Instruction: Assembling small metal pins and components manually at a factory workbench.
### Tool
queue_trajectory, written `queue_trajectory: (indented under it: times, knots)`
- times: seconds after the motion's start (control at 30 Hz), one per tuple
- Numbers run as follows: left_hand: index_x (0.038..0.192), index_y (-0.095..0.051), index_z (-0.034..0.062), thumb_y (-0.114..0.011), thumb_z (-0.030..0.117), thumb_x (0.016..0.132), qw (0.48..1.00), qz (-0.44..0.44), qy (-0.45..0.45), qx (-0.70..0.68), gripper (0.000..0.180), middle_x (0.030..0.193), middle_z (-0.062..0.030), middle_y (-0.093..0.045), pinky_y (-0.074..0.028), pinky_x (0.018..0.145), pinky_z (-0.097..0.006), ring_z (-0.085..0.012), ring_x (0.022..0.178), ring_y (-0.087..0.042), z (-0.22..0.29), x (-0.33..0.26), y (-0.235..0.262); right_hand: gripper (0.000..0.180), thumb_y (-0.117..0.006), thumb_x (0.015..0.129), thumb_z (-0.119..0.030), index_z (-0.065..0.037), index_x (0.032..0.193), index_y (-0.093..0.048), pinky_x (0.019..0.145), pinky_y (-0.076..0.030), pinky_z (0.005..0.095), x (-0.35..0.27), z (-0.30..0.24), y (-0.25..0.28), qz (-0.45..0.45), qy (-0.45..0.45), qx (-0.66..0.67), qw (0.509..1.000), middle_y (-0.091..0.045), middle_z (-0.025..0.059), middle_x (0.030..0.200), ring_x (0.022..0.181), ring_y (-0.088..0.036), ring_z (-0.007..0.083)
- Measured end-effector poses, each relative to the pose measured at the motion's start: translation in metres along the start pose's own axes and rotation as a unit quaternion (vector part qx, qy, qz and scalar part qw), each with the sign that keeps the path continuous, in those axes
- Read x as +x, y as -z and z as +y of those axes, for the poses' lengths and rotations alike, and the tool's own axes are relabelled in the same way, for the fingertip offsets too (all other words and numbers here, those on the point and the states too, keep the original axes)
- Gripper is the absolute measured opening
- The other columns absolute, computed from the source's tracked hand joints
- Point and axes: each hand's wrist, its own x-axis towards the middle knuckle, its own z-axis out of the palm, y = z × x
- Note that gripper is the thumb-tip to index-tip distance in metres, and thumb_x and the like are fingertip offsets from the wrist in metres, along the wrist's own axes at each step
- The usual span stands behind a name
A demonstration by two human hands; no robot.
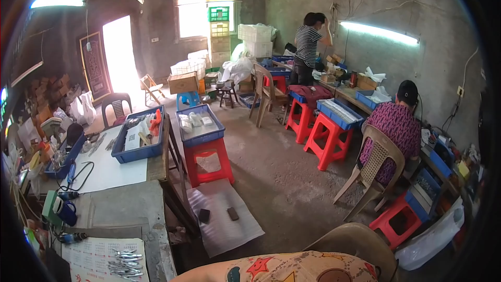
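Neither of my hands shows in the head view. Along the lower edge lie a bit of bare arm (195,274) and a patterned sleeve (292,266) with stars on it. Nearest to them on the left, a heap of small metal pieces (126,265) rests on a printed paper sheet (86,261) on the grey workbench (117,203). Beyond it, a blue tray (138,154) holds bagged items and something red-orange. A blue-handled tool with a black cord (71,173) lies on the white paper beside this tray.
A red stool (209,163) bears another blue tray (201,138). Two dark blocks lie on a foam sheet (229,235) on the floor. At right, a person (394,130) sits on a tan chair (377,159); another person (307,47) stands at the far bench. Red stools (327,138) line that side.
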Motion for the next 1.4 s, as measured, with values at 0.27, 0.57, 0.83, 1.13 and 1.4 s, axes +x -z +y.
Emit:
queue_trajectory:
  times: [0.27,0.57,0.83,1.13,1.4]
  knots:
    - [0.098,-0.050,0.0149,-0.040,0.025,0.100,1.000,0.005,-0.021,0.010,0.014,0.079,-0.0013,-0.048,-0.036,0.046,-0.020,-0.0097,0.057,-0.041,-0.003,-0.038,-0.009,0.030,-0.055,0.084,-0.033,-0.004,0.076,-0.054,0.061,-0.045,0.0421,-0.005,-0.007,0.017,0.000,-0.028,0.018,0.999,-0.055,0.0161,0.073,0.068,-0.057,0.0335]
    - [0.096,-0.050,0.0153,-0.040,0.025,0.100,1.000,-0.016,-0.023,0.003,0.015,0.079,-0.0011,-0.048,-0.036,0.046,-0.020,-0.0096,0.056,-0.041,0.004,-0.040,-0.002,0.013,-0.056,0.088,-0.013,-0.001,0.083,-0.058,0.061,-0.045,0.0347,-0.035,-0.118,0.115,-0.003,-0.093,0.245,0.965,-0.057,0.0136,0.072,0.064,-0.056,0.0282]
    - [0.094,-0.049,0.0156,-0.039,0.026,0.100,0.999,-0.034,0.009,0.002,0.015,0.078,-0.0010,-0.047,-0.036,0.045,-0.020,-0.0096,0.055,-0.041,0.010,-0.023,0.003,0.021,-0.056,0.088,-0.017,0.000,0.076,-0.058,0.056,-0.044,0.0349,-0.148,-0.129,0.113,-0.026,-0.168,0.277,0.946,-0.056,0.0135,0.067,0.061,-0.056,0.0226]
    - [0.092,-0.048,0.0159,-0.039,0.026,0.101,0.998,-0.050,0.031,-0.007,0.017,0.077,-0.0008,-0.047,-0.036,0.045,-0.020,-0.0096,0.055,-0.041,0.016,-0.021,-0.005,0.023,-0.060,0.085,-0.019,-0.002,0.070,-0.056,0.054,-0.042,0.0374,-0.202,-0.105,0.084,-0.121,-0.203,0.252,0.938,-0.056,0.0150,0.065,0.060,-0.057,0.0279]
    - [0.079,-0.040,0.0141,-0.034,0.029,0.102,0.960,0.244,-0.087,-0.107,0.027,0.073,-0.0009,-0.043,-0.033,0.040,-0.019,-0.0086,0.048,-0.038,0.006,-0.082,-0.067,0.011,-0.057,0.076,-0.012,-0.001,0.074,-0.056,0.062,-0.044,0.0392,-0.208,-0.080,0.060,-0.186,-0.205,0.205,0.939,-0.054,0.0159,0.070,0.068,-0.056,0.0309]
